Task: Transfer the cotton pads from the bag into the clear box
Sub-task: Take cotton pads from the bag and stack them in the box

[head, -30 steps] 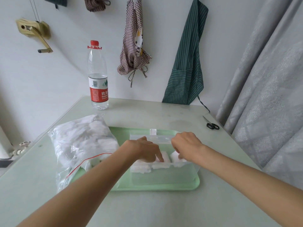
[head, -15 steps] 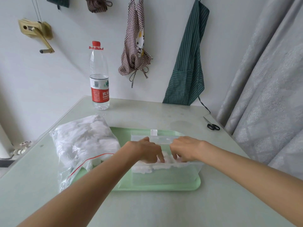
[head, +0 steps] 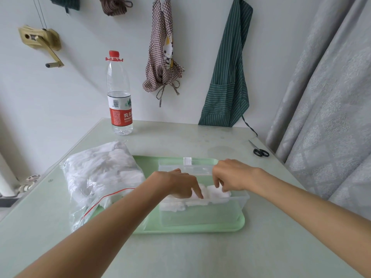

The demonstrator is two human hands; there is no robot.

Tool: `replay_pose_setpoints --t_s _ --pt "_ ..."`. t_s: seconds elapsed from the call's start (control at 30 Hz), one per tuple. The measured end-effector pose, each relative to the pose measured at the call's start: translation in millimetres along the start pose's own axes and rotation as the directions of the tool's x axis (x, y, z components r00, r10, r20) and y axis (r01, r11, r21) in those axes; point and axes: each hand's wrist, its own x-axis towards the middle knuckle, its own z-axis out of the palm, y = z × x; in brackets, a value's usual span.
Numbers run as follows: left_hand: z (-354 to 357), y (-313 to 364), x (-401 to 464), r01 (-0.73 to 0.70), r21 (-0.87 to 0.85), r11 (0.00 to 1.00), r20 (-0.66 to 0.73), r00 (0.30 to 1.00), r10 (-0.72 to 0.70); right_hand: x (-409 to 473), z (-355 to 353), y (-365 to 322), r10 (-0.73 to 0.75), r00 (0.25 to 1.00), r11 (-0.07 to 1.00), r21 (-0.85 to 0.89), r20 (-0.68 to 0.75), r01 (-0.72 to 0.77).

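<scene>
Cotton pads (head: pixel 215 194) lie heaped in the clear box (head: pixel 236 207), which stands on a pale green tray (head: pixel 200 228) in the middle of the desk (head: pixel 180 255). Both hands reach into the box from above, close together but not touching. The left hand (head: pixel 178 183) presses down on the pads with its forefinger stretched out and the other fingers bent under. The right hand (head: pixel 232 174) has its fingers curled down onto the white heap; whether they pinch a pad I cannot tell. The bag (head: pixel 100 177), clear with a red seal line and full of white pads, lies left of the box, partly on the tray. A water bottle (head: pixel 119 95) stands at the far edge, and scissors (head: pixel 259 150) lie to the right. Two aprons hang on the wall, one checked (head: pixel 163 57) and one green striped (head: pixel 228 73).
</scene>
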Motion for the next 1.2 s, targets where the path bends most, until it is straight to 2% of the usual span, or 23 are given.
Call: replay_pose_setpoints --t_s 0.1,0.2,0.3,0.4,0.47,0.57,0.67,0.83,0.9,1.0,1.1,1.17,1.2 --pt "2 -4 2 0.009 -0.001 1.0 0.009 1.0 -0.009 1 6 -10 -0.054 0.998 0.995 -0.084 0.041 0.057" --pt "5 -4 5 0.02 -0.005 1.0 0.025 0.999 -0.02 4 12 -15 -0.057 0.998 0.996 -0.072 0.033 0.06" --pt "-9 2 -9 0.032 -0.118 0.993 -0.021 0.999 -0.035 1 7 -6 -0.021 0.999 0.998 0.065 0.027 0.019" --pt "-31 0 -42 -0.003 -0.305 0.952 -0.173 0.983 -0.053 -10 -3 0 0.042 0.998 0.962 0.274 -0.056 -0.025" --pt "-35 -16 -72 0.0 -0.362 0.932 -0.287 0.951 -0.112 -20 -11 -2 0.096 0.984 0.92 0.39 -0.148 -0.031" --pt "-25 -44 -122 0.095 -0.396 0.913 -0.383 0.887 -0.258 -34 -23 -24 0.144 0.945 0.871 0.49 -0.292 0.019" --pt "-6 -61 -169 0.269 -0.399 0.877 -0.374 0.825 -0.423 -41 -32 -62 0.155 0.9 0.841 0.532 -0.408 0.097" --pt "35 -62 -202 0.48 -0.316 0.818 -0.33 0.753 -0.57 -21 -34 -133 0.057 0.778 0.915 0.344 -0.625 0.21" --pt "48 -58 -197 0.516 -0.293 0.805 -0.355 0.724 -0.592 -2 -29 -152 -0.005 0.793 0.956 0.231 -0.609 0.184" --pt "60 -63 -179 0.491 -0.331 0.806 -0.42 0.688 -0.592 19 -29 -159 -0.033 0.833 0.99 0.096 -0.552 0.102" --pt "59 -77 -178 0.409 -0.546 0.731 -0.426 0.616 -0.662 26 -45 -159 0.022 0.862 0.966 0.234 -0.507 0.113" --pt "57 -80 -183 0.392 -0.638 0.663 -0.349 0.62 -0.703 25 -56 -159 0.016 0.896 0.922 0.353 -0.443 0.158" --pt "57 -81 -184 0.385 -0.642 0.662 -0.322 0.649 -0.69 23 -59 -158 -0.021 0.917 0.905 0.381 -0.398 0.186"
